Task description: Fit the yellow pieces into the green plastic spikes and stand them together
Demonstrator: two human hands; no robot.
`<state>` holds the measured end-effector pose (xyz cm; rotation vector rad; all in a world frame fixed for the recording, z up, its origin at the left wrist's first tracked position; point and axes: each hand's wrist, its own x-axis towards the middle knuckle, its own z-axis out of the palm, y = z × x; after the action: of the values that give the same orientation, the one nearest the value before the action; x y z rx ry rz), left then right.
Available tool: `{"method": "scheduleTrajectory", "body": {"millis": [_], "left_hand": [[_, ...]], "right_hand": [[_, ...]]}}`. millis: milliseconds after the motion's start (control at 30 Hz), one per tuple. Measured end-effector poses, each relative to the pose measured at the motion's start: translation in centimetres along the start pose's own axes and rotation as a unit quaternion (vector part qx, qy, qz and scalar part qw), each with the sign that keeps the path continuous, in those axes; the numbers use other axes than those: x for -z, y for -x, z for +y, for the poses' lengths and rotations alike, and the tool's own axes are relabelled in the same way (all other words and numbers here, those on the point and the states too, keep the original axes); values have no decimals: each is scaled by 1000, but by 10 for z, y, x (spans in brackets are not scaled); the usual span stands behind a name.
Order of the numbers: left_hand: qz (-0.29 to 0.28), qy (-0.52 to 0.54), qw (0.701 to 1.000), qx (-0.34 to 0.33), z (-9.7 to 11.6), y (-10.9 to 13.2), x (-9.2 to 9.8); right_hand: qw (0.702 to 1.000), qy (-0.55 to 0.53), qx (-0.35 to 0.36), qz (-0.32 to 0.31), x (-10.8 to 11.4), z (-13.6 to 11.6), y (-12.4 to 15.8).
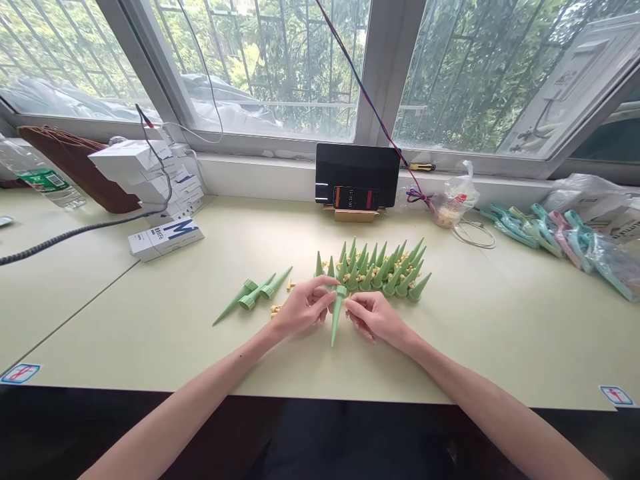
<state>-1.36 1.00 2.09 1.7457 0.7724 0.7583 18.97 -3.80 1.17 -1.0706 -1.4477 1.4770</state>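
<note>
My left hand point(305, 305) grips a green plant watering spike point(337, 320) by its capped end, with the point hanging down toward me. Close on its right, my right hand point(376, 315) is closed in a pinch at the cap's side. A bit of a small yellow valve point(349, 297) shows at those fingertips, mostly hidden. Several loose green spikes point(256, 293) lie to the left of my left hand. Loose yellow valves point(275, 311) are beside that wrist. Behind both hands, many green spikes point(404, 285) stand points up in rows, with yellow valves among them.
A phone point(354, 199) leans on a black tablet point(357, 167) at the back. White boxes point(167, 238) and a water bottle point(50, 185) are at the left. Bagged pastel clamps point(565, 233) lie at the right. A dark coiled cable point(90, 223) crosses the left side.
</note>
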Motion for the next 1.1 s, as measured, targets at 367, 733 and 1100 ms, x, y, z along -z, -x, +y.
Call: {"method": "scheduleTrajectory", "body": {"millis": [367, 733, 1100], "left_hand": [[-41, -205, 970, -127, 0, 3, 4], [35, -272, 957, -93, -9, -3, 6], [73, -267, 957, -87, -5, -3, 4]], "right_hand": [[1000, 25, 3, -2, 3, 5, -2], [958, 205, 101, 175, 9, 12, -5], [941, 271, 126, 158, 11, 17, -6]]}}
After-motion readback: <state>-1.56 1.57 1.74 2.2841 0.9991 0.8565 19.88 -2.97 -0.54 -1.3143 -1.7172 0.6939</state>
